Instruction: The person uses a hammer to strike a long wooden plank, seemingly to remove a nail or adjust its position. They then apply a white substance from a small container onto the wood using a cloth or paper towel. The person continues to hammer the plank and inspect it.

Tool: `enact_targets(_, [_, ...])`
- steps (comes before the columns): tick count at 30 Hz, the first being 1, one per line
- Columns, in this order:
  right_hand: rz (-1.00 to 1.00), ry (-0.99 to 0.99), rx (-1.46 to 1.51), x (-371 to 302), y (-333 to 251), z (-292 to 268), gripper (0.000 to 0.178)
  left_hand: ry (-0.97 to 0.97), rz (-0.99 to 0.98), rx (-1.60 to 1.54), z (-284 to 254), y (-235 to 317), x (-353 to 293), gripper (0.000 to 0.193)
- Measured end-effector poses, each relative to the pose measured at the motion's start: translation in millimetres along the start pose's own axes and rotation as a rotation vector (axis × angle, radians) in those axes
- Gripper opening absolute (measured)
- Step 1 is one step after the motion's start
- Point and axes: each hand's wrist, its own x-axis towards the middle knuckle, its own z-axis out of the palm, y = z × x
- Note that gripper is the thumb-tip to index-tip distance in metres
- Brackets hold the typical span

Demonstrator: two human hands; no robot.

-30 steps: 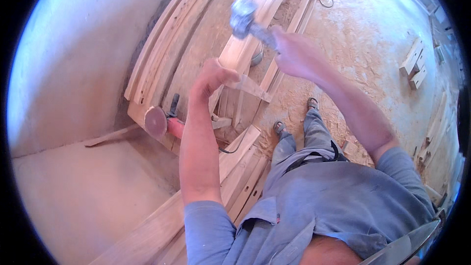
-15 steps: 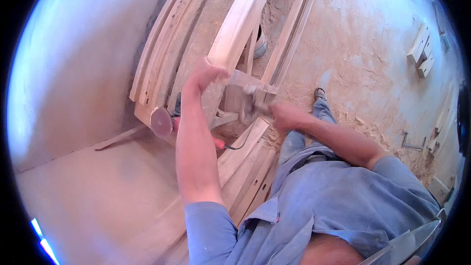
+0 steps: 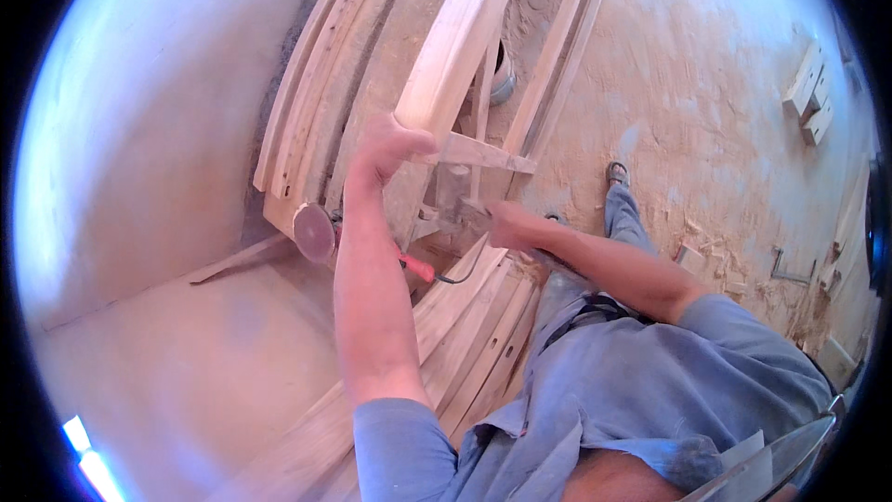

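Pale timber, the beam [image 3: 455,42] stretched away before me and seemed stiff, weighty — my left hand [image 3: 390,146] gripped its near end, a sound hold — my right hand [image 3: 513,226] clenched a blurred hammer [image 3: 454,183]

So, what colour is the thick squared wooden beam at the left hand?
Pale cream-tan; the beam shows best in the head view.

Clasps the near end of a beam [image 3: 455,46] with the left hand [image 3: 386,147]; grips a blurred hammer [image 3: 477,208] in the right hand [image 3: 513,226], on the near side of a crosspiece [image 3: 488,153]. Shows planks [image 3: 319,65] along the left edge of the bench [image 3: 395,42], a sander [image 3: 315,231] by its near left corner, a pail [image 3: 504,84] beyond the crosspiece.
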Motion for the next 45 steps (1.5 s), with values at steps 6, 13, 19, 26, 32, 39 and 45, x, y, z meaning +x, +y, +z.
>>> enact_targets(6, [0.127, 0.025, -0.270, -58, 13, -95, 0.036, -0.039, -0.012, 0.027, -5, 10, 1, 0.042])
enact_targets(13, [-0.173, 0.464, -0.377, -53, -134, -202, 0.034, -0.012, 0.010, 0.086, -10, 13, -7, 0.036])
enact_targets(19, [-0.146, 0.256, -0.823, -29, -185, -221, 0.029, -0.029, 0.082, 0.128, -5, 22, -12, 0.040])
enact_targets(26, [-0.121, 0.351, -0.627, -37, -154, -207, 0.028, -0.001, 0.039, 0.064, 10, 7, -12, 0.050])
enact_targets(32, [-0.020, 0.329, 0.046, -59, -79, -197, 0.029, -0.065, 0.058, -0.076, 12, 11, -4, 0.054])
enact_targets(39, [0.162, -0.012, 0.116, -67, 40, -133, 0.029, -0.004, -0.097, 0.117, -1, 26, -16, 0.075])
enact_targets(45, [0.103, -0.244, 0.293, -57, 130, -53, 0.038, 0.228, -0.164, 0.318, 41, 54, -5, 0.080])
